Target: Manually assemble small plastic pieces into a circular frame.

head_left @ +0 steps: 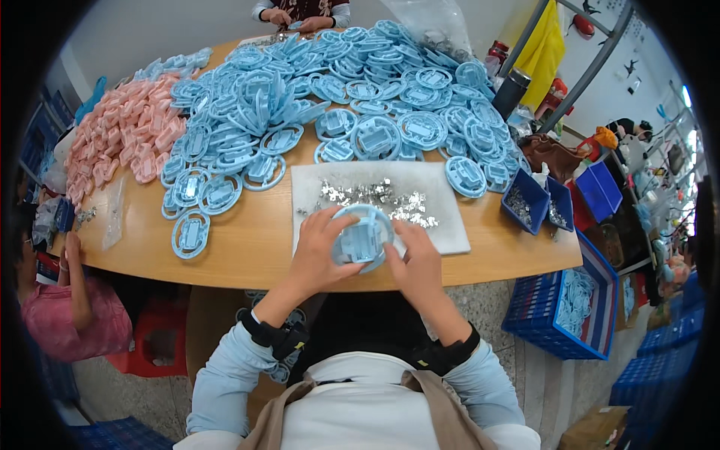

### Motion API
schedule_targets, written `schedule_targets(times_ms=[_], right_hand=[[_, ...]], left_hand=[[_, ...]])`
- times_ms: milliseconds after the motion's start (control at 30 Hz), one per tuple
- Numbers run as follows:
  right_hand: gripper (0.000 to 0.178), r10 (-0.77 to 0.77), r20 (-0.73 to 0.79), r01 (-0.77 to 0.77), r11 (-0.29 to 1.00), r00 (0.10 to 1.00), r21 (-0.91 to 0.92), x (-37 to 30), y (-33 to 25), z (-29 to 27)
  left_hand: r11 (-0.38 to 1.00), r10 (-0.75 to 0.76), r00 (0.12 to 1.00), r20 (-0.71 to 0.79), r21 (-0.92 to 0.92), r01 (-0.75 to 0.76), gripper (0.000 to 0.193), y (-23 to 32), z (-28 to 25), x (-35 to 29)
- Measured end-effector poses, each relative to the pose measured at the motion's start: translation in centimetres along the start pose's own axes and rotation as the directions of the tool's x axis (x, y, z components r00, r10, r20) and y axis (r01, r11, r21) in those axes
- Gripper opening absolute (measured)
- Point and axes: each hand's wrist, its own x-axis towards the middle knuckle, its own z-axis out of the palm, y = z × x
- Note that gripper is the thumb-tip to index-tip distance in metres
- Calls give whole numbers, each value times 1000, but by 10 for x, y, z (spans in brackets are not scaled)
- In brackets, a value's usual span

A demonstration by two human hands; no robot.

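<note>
A light blue round plastic part [358, 241], with a rectangular compartment moulded in its middle, is held up near the table's front edge. My left hand [316, 251] grips it by the left rim, thumb low and fingers curled over the top. On its right side, my right hand [417, 268] pinches the rim between thumb and fingers. Just beyond my hands lies a white pad [454, 238], partly covered by small shiny metal pieces [415, 211]. Whether a metal piece sits between my fingers cannot be made out.
A big heap of matching blue parts [375, 139] spreads behind the pad, with pink plastic parts [127, 127] to its left. Blue bins [525, 199] of small metal pieces stand at the right edge. Below is a blue crate [555, 315]. Other people sit at the left and far side.
</note>
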Motion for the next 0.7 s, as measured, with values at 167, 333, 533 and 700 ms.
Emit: schedule_targets(times_ms=[167, 333, 533, 700], right_hand=[[29, 299, 261, -396, 639, 918, 660, 3, 9, -7], [31, 304, 304, -429, 682, 903, 593, -17, 4, -3], [29, 269, 280, -371, 826, 921, 425, -34, -5, -3], [31, 226, 286, -325, 871, 931, 370, -37, -9, -4]], left_hand=[[640, -309, 951, 13, -737, 218, 58, 38, 5, -18], [-88, -507, 554, 660, -679, 729, 34, 25, -8, -26], [69, -416, 470, 778, -489, 870, 31, 30, -20, -33], [3, -418, 469, 778, -516, 857, 32, 14, -16, -43]])
